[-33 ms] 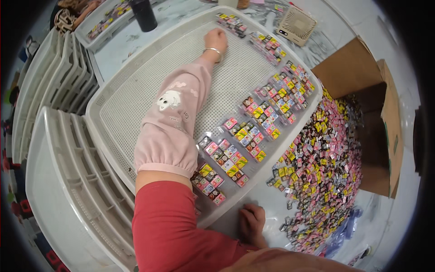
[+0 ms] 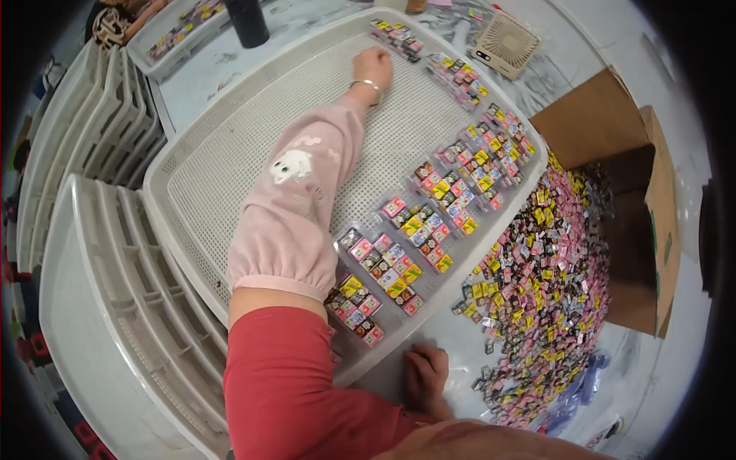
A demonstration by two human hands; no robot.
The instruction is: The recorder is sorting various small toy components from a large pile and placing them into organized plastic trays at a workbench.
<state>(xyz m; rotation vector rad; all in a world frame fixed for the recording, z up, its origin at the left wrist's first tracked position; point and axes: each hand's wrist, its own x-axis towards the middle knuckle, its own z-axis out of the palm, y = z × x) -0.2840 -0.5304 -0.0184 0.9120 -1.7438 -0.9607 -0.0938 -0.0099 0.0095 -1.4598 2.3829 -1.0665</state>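
Observation:
My left arm, in a pink sleeve cover, reaches across a large white mesh tray (image 2: 230, 146). At its far end my left hand (image 2: 373, 70) is curled closed over the mesh; whatever its fingers hold, if anything, is hidden. Near that hand sits a clear pack of tiny printed blocks (image 2: 397, 38). More such packs (image 2: 383, 264), with pink, yellow, black and white blocks, line the tray's right side. My right hand (image 2: 427, 372) rests on the table beside the tray's near edge, its fingers curled in; I cannot see anything in them.
A big heap of loose tiny blocks (image 2: 544, 291) spreads right of the tray, against an open cardboard box (image 2: 632, 230). Stacked white trays (image 2: 115, 307) stand at the left. A small beige fan (image 2: 506, 44) and a dark cup (image 2: 247, 23) are at the back, where another person's arm (image 2: 142, 19) shows.
The whole view has shifted very slightly. Both hands keep the same curled pose and place relative to the tray.

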